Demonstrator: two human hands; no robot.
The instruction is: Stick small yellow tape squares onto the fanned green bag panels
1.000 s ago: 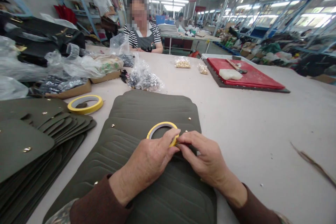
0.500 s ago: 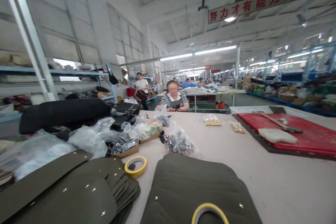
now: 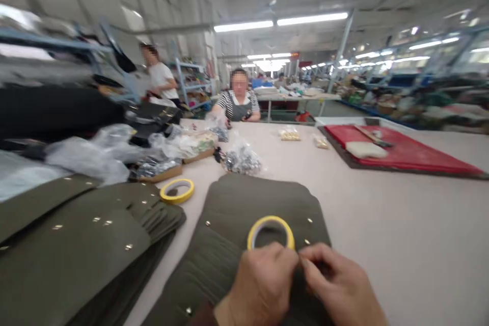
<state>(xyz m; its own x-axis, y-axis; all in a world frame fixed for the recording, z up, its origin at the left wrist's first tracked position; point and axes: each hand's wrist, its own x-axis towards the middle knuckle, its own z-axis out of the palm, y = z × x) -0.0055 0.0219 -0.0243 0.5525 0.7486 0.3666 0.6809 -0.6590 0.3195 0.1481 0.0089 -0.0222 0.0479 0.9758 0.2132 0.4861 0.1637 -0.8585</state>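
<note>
My left hand (image 3: 262,280) is closed in a fist at the near edge of a yellow tape roll (image 3: 272,220), covering part of the ring. Whether it grips the roll or only overlaps it, I cannot tell. Close beside it, my right hand (image 3: 340,282) pinches with thumb and forefinger; whatever is between the tips is too small to make out. Both hands are over a stack of dark olive fabric panels (image 3: 263,193) with small gold metal studs. More olive panels (image 3: 72,254) with studs are fanned out at the left. Between the stacks lies a second yellow tape roll (image 3: 187,194).
Clear bags of dark metal parts (image 3: 242,159) lie beyond the stack, with bags of gold parts (image 3: 290,134) farther back. A red board (image 3: 412,150) with a hammer is on the right. One person (image 3: 240,104) sits across the table; another (image 3: 160,79) stands behind, left.
Both my hands have come into view at the near tape roll. The view has tipped downward, showing more of the near stack. The seated person's arm has moved outward toward a bag.
</note>
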